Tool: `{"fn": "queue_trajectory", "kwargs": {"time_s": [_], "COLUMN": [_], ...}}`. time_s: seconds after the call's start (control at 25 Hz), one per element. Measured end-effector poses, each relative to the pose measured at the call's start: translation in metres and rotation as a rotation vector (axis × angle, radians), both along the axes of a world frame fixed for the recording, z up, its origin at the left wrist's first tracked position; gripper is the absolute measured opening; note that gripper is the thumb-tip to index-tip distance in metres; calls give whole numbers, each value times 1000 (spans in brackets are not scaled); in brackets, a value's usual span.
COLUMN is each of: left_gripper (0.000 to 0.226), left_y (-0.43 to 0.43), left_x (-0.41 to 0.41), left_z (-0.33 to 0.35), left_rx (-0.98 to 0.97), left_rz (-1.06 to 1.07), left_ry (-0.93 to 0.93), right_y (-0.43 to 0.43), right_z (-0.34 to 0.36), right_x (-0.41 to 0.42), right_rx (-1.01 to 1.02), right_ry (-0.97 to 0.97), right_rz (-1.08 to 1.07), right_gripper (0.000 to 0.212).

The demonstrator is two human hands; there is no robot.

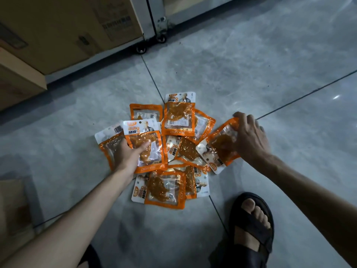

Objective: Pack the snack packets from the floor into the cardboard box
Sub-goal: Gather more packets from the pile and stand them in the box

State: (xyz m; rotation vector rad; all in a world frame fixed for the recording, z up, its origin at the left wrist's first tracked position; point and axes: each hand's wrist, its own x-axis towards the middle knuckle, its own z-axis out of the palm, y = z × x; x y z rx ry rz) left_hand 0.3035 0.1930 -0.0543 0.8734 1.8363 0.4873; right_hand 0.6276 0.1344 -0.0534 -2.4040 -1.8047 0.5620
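Several orange-and-white snack packets (178,117) lie in a loose heap on the grey tiled floor. My left hand (128,156) grips one packet (144,144) at the left of the heap, thumb on top of it, with another packet (107,146) under the hand. My right hand (249,136) holds the far edge of a packet (220,146) at the right side of the heap, fingers curled over it. A cardboard box corner (11,202) shows at the left edge, blurred.
Large cardboard boxes (63,33) stand at the upper left. A wheeled rack frame with castors (142,49) stands behind the heap. My right foot in a black sandal (251,227) rests on the floor just below the packets.
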Motion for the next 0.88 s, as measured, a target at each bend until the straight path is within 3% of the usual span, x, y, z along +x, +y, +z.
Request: {"fn": "queue_trajectory", "kwargs": {"time_s": [0.04, 0.12, 0.28, 0.44, 0.56, 0.88], "left_gripper": [56, 66, 89, 75, 80, 77], "left_y": [0, 3, 8, 8, 8, 4], "left_x": [2, 5, 16, 22, 26, 22], "left_z": [-3, -10, -15, -7, 4, 17], "left_rx": [15, 45, -30, -71, -57, 26], "left_rz": [-43, -93, -188, -205, -173, -112], "left_ry": [108, 275, 435, 428, 406, 239], "right_y": [3, 14, 34, 46, 51, 50], "right_z": [1, 7, 7, 9, 17, 41], "right_x": [-1, -3, -12, -19, -22, -25], "right_rx": [56, 51, -265, -336, -418, -491], "right_ry": [-89, -166, -196, -370, -449, -318], "right_rz": [102, 342, 569, 610, 605, 586], "right_gripper": [102, 91, 75, 69, 61, 54]}}
